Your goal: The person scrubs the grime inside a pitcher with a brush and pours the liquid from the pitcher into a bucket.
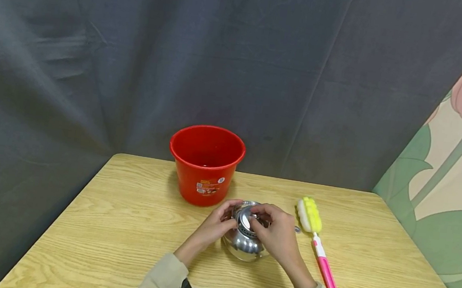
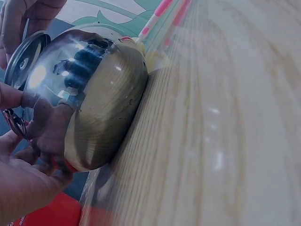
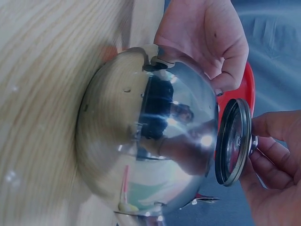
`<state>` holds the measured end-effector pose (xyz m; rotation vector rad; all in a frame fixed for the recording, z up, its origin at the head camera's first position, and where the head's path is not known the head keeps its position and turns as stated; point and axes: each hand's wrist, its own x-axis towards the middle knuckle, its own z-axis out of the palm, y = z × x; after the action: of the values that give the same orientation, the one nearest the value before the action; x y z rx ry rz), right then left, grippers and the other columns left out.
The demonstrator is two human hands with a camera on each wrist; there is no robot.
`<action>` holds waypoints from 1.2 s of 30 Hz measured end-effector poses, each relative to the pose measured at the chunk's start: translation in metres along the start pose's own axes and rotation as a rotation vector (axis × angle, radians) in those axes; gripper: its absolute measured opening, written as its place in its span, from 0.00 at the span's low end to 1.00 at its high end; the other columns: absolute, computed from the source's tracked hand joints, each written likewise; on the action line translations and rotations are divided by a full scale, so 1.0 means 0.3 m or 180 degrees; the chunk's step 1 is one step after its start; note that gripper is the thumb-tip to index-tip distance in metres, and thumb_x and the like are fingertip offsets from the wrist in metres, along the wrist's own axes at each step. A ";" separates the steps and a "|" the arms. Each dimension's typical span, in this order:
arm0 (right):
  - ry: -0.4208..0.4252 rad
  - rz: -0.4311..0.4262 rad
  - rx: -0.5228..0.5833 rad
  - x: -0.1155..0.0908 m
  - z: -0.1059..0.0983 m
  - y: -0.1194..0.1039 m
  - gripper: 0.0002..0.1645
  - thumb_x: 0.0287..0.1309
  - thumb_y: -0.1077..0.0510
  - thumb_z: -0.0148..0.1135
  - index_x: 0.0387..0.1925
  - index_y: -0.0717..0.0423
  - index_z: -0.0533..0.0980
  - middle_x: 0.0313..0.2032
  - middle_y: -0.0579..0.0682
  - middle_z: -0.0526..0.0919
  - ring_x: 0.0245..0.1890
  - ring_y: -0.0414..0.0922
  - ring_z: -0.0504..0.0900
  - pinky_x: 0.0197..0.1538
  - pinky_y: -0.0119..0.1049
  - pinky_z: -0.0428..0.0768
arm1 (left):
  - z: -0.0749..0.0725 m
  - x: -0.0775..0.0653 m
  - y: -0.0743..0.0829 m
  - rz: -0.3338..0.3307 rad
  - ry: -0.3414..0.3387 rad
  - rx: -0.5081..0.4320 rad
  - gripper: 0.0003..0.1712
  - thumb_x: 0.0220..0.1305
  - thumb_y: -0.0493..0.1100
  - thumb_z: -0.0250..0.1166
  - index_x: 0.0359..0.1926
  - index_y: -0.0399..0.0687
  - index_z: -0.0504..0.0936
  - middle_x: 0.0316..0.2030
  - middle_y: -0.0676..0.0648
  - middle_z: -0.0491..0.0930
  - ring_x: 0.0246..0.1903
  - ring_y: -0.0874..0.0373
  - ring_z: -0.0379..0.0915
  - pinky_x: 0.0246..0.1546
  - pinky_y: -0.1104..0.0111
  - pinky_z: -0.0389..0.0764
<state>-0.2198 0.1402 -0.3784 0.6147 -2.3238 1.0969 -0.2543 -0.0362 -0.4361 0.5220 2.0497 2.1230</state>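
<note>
A shiny stainless steel teapot stands on the wooden table in the head view, its spout pointing right. My right hand pinches the knob of the round steel lid. In the right wrist view the lid is tilted and apart from the teapot's mouth, with its underside showing. From the left side, my left hand holds the teapot near its top, thumb close to the rim and fingers round the side. The left wrist view shows the rounded body resting on the table.
Behind the teapot stands a red plastic bucket with a label. To the right lies a bottle brush with a yellow and white sponge head and a pink handle. A dark curtain hangs behind the table.
</note>
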 end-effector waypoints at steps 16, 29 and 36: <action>0.0093 -0.0160 0.0079 -0.032 -0.042 -0.011 0.13 0.41 0.73 0.71 0.32 0.60 0.82 0.31 0.48 0.84 0.28 0.39 0.82 0.30 0.34 0.82 | -0.002 0.004 -0.008 0.0030 -0.0050 -0.0027 0.33 0.58 0.32 0.58 0.67 0.44 0.67 0.62 0.45 0.69 0.61 0.51 0.63 0.63 0.55 0.61; 0.0075 -0.0135 0.0142 -0.062 -0.075 -0.032 0.15 0.40 0.75 0.72 0.32 0.59 0.83 0.32 0.45 0.84 0.30 0.40 0.83 0.34 0.32 0.82 | -0.004 0.008 -0.003 0.0129 0.0013 0.0036 0.30 0.54 0.30 0.59 0.61 0.39 0.70 0.58 0.43 0.72 0.58 0.50 0.66 0.63 0.56 0.62; 0.0089 -0.0149 0.0155 -0.073 -0.098 -0.042 0.16 0.40 0.75 0.73 0.33 0.59 0.83 0.32 0.44 0.84 0.30 0.39 0.82 0.33 0.33 0.82 | -0.011 0.012 -0.014 0.0140 0.0037 0.0046 0.29 0.52 0.30 0.59 0.59 0.39 0.71 0.57 0.43 0.73 0.60 0.50 0.66 0.63 0.55 0.61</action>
<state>-0.1885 0.1604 -0.3680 0.6645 -2.2535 1.1364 -0.2594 -0.0378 -0.4399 0.5629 2.0800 2.1422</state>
